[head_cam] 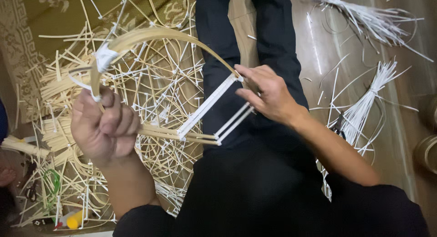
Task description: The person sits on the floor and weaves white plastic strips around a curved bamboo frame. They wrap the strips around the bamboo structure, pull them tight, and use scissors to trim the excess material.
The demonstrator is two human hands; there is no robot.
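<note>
Bamboo fills my lap and the floor to my left. My left hand (pixel 105 130) is closed in a fist around the pale, curved frame of split bamboo strips (pixel 168 36), gripping it where the bent strips gather near a white wrapped binding (pixel 104 56). From my fist the strips arch up and over to the right, while straighter strips run low across my dark trousers (pixel 255 32).

My right hand (pixel 268 93) sits at the far end of the arch, fingers partly curled, fingertips pinching the frame's corner where a flat white plastic strip (pixel 207 105) meets the bamboo. Two thinner white strips (pixel 234 123) lie parallel just below it, joined to the lower bamboo strips. The frame hangs between both hands, above my thighs.

Under and behind my left hand lies a tangled heap of finished bamboo-and-white frames (pixel 154 96), spread over a patterned olive mat (pixel 45 18). On the shiny brown floor to my right are two bundles of thin white strips (pixel 364 105), one near my forearm, another (pixel 359 14) farther off. A small yellow-capped bottle (pixel 73 219) rests at the heap's near edge.
</note>
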